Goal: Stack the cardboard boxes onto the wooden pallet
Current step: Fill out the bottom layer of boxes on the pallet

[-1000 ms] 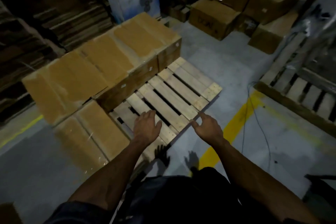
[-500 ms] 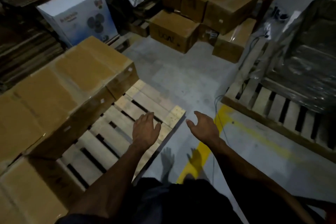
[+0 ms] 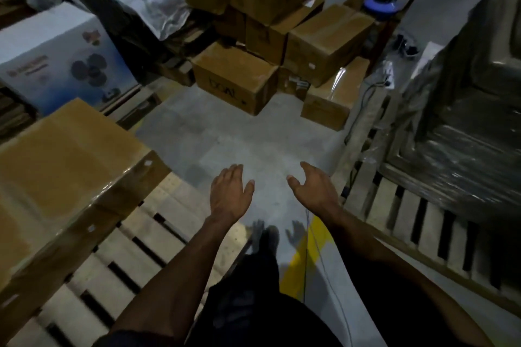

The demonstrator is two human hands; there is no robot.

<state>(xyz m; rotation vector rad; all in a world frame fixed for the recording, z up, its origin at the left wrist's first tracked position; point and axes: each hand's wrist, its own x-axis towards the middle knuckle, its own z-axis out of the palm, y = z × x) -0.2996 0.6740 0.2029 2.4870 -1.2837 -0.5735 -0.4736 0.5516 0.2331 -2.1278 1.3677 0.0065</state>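
The wooden pallet [image 3: 146, 236] lies at the lower left, its bare slats running toward me. A row of cardboard boxes [image 3: 64, 177] stands on its far left part. Ahead across the grey floor is a pile of several brown cardboard boxes [image 3: 234, 76], the nearest one low on the floor with dark lettering on its side. My left hand [image 3: 229, 194] and my right hand [image 3: 315, 189] are stretched out in front of me above the floor, fingers relaxed, holding nothing. Both are well short of the pile.
A white and blue fan carton [image 3: 56, 56] stands at the left behind the pallet. A second pallet [image 3: 423, 214] with a plastic-wrapped load [image 3: 465, 135] lies at the right. A thin cable [image 3: 307, 256] and a yellow floor line [image 3: 307, 259] run near my feet.
The view has swung right and forward, away from the pallet toward the pile of boxes. Both hands have moved off the pallet's edge and now hang over the bare floor.
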